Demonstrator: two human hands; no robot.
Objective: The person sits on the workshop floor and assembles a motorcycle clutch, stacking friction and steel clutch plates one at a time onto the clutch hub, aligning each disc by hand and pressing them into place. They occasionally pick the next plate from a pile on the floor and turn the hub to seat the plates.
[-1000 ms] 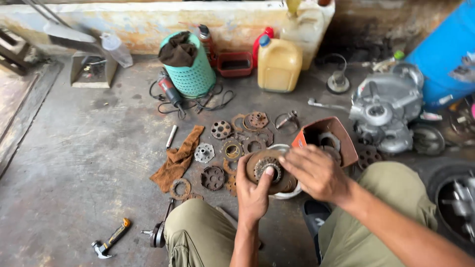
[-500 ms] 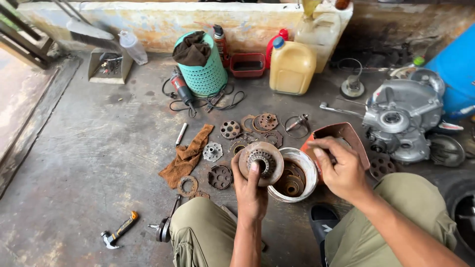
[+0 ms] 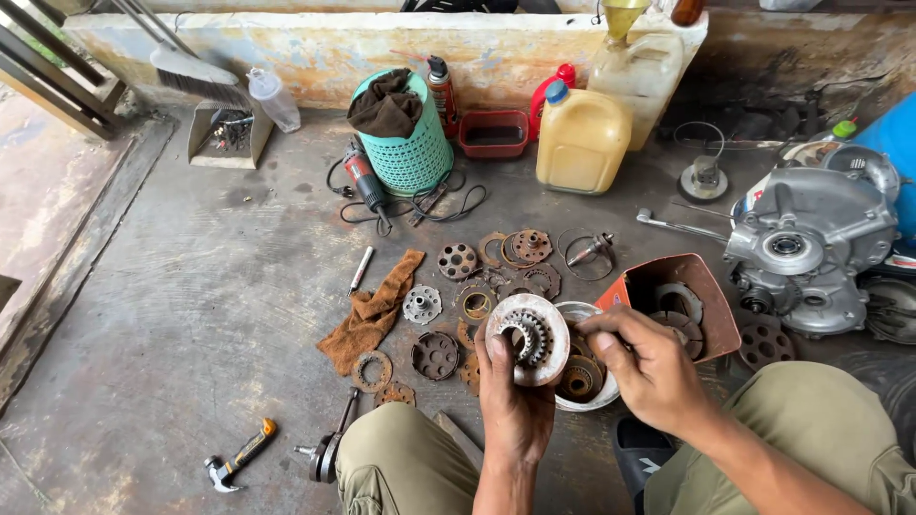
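My left hand (image 3: pixel 513 399) holds a round grey clutch hub (image 3: pixel 528 337) with a toothed centre, tilted up toward me. My right hand (image 3: pixel 647 367) hovers beside it with fingertips pinched near the hub's right rim; whether it holds anything small is unclear. Below the hub sits a white bowl (image 3: pixel 593 400) with rusty rings inside. A red-brown tub (image 3: pixel 698 288) holding more plates stands just right of my right hand.
Several rusty clutch plates (image 3: pixel 496 267) and a brown rag (image 3: pixel 372 310) lie on the concrete floor. A hammer (image 3: pixel 239 458) lies at front left, an engine case (image 3: pixel 811 248) at right. A teal basket (image 3: pixel 408 143), yellow jug (image 3: pixel 580 138), red tray (image 3: pixel 493 133) and grinder (image 3: pixel 363 181) stand behind.
The hub has been lifted off the white bowl and turned up toward me. My right hand has moved from the red-brown tub to the hub's right side.
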